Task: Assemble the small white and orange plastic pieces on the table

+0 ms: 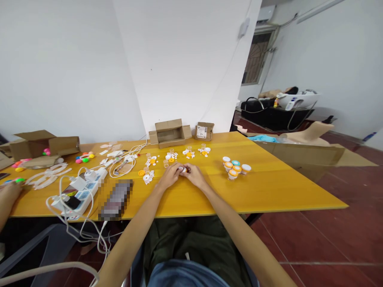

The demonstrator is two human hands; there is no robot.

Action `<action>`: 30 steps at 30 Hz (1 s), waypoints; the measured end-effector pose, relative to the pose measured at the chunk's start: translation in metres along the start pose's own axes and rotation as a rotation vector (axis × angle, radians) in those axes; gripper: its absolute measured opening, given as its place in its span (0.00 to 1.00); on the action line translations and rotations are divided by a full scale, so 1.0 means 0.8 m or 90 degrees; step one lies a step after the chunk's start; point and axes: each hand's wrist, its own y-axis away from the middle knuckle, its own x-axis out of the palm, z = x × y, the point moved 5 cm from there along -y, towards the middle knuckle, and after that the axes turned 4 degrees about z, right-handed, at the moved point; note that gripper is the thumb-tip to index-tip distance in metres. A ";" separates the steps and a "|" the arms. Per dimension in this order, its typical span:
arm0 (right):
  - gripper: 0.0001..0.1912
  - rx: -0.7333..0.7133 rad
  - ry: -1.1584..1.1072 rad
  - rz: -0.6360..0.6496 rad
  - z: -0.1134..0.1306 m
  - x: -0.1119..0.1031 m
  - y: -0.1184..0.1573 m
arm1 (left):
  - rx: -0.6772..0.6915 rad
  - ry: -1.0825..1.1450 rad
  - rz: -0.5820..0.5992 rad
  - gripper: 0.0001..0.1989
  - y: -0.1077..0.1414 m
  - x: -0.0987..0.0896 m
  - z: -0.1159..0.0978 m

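Observation:
My left hand (171, 174) and my right hand (193, 173) meet over the middle of the table. Their fingers are closed around a small white round plastic part (184, 170), mostly hidden by the fingertips. Just left of my left hand lie white cut-out plastic pieces (147, 177) and an orange ring (141, 173). Past my hands are little groups of clear cups (166, 163), orange discs (171, 160) and white pieces. To the right stand several small clear containers with white, orange and teal lids (235, 163).
An open cardboard box (171, 137) and a smaller box (204, 131) stand against the wall. Left are a power strip (89, 191) with white cables, a blurred-out phone (116, 199) and another box (44, 145). A co-worker's hand (10, 195) is at the far left by coloured balls (85, 160).

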 end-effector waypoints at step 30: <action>0.07 -0.013 0.051 0.014 -0.014 0.003 -0.004 | 0.059 0.078 -0.038 0.10 -0.003 0.001 0.016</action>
